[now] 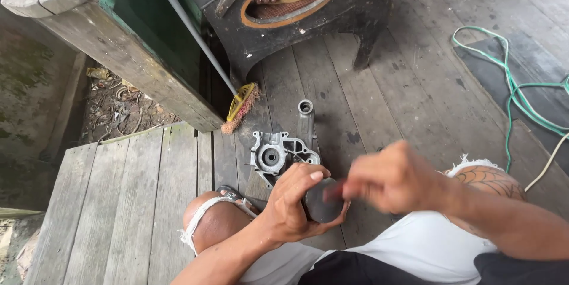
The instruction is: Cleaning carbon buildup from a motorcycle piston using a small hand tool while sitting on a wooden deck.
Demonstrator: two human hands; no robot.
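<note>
1. I saw my left hand (293,202) cupped around a dark round part (323,205), fingers curled over its top and thumb side, holding it just above my lap.
2. My right hand (394,178) was blurred; its fingers were closed on something with a red handle (336,190), of which only a small tip showed at the edge of the dark round part. I could not tell what kind of tool it was.
3. The two hands were close together, almost touching, with the dark part between them.
4. Just beyond my left hand, a grey cast-metal housing (283,151) lay flat on the wooden plank floor (391,95), its round boss facing up and a tubular arm pointing away from me.
5. My bare knee (213,223) with a frayed white shorts hem sat near the left hand; my other knee (489,181) was behind the right wrist.
6. Farther off, a small broom (240,107) with a metal pole leaned toward the floor beside a weathered wooden beam (118,48).
7. A black wooden stool-like piece (308,30) with an oval opening stood behind the housing.
8. A green cord (512,92) looped across the planks to my right.
</note>
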